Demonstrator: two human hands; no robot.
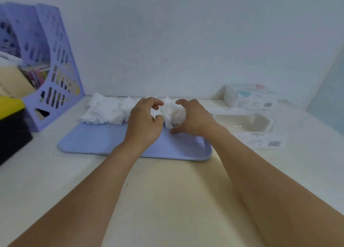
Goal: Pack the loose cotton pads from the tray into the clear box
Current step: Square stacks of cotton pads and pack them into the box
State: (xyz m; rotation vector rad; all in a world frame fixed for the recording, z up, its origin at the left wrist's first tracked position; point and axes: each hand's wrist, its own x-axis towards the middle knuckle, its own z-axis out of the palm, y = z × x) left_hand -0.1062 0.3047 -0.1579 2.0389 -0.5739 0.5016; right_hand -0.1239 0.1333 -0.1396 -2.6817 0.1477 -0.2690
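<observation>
Head view: your left hand (144,119) and right hand (192,117), fingers curled, cup a clump of cotton pads (172,112) on the tray (104,140); the clear box (249,125) sits right. Expect light, soft, compressible pads; gather them from both sides.

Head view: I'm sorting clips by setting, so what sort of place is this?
Probably a home or office desk against a wall: a pale desktop, a lilac file rack holding papers, and a lilac tray of cotton pads.
</observation>
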